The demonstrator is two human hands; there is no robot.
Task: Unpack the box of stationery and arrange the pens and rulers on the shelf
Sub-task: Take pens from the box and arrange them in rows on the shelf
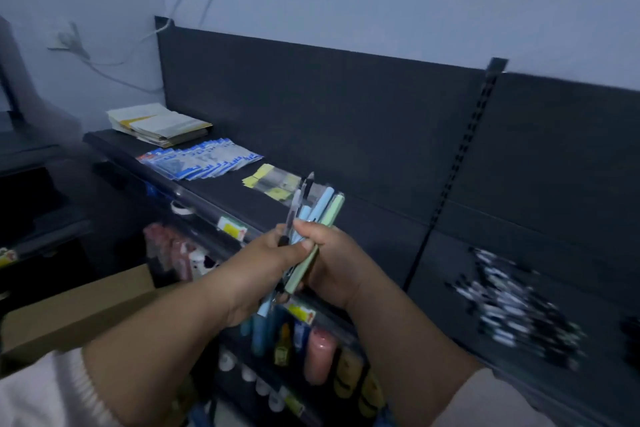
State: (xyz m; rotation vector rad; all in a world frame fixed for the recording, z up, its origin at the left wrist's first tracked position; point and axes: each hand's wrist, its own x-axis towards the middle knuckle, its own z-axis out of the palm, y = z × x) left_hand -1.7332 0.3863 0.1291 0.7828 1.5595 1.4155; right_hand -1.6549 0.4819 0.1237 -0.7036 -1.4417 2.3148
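A bundle of pens (320, 211), light blue, pale green and one clear with a dark tip, stands tilted above the front edge of the dark shelf (242, 198). My left hand (263, 263) grips the bundle from the left, thumb across the green pen. My right hand (332, 260) wraps around the same bundle from the right. The pens' lower ends poke out below my hands. A heap of black and white pens (512, 302) lies blurred on the shelf section to the right. The open cardboard box (69, 308) sits at lower left.
On the shelf's left part lie a stack of papers (156, 125), blue and white packets (201, 159) and small yellow-labelled packets (273, 180). Lower shelves hold bottles and coloured items (318, 354). Price tags line the shelf edge. A dark back panel rises behind.
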